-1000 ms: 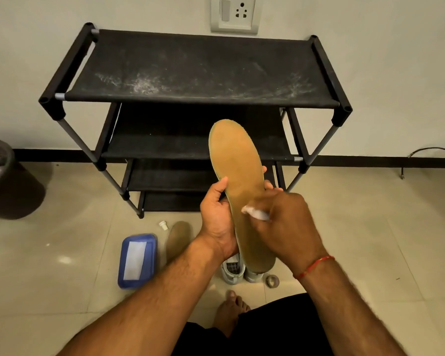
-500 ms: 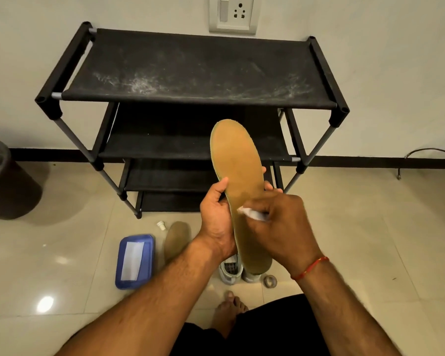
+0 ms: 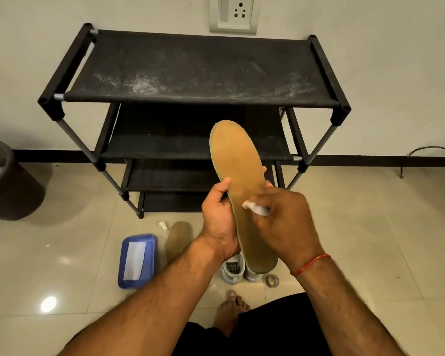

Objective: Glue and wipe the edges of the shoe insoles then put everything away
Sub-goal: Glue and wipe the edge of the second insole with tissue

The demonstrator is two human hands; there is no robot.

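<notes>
Hardly anything had moved since half a second before: the right hand [image 3: 285,224] and the small white item [image 3: 256,208] it pinched had shifted only slightly against the insole [image 3: 238,170], which stayed upright in the same spot.

Seen from the head camera, looking down past both forearms, the tan insole stood toe-up in front of a black fabric shoe rack [image 3: 198,68]. The left hand [image 3: 220,222] had its grip clamped on the insole's left edge near the middle, thumb on the front face and fingertips showing past the right edge. The right hand's grip was closed on the white item, whose tip touched the insole's face just inside the left edge; it was too blurred to tell whether it was a glue nozzle or a wipe.

On the tiled floor [image 3: 370,240] below, a blue tray [image 3: 151,260] lay left of the hands and held a flat white rectangular sheet [image 3: 135,260]. Just right of the tray lay a second insole [image 3: 179,238], with a small white cap [image 3: 163,225] beside its toe. A pair of pale shoes [image 3: 233,269] stood under the held insole's heel, one shoe's opening showing a dark gridded inside, and a small ring-shaped roll [image 3: 272,280] sat just right of them. A dark round bin [image 3: 8,191] at the far left edge held something grey and crumpled that could not be made out.
</notes>
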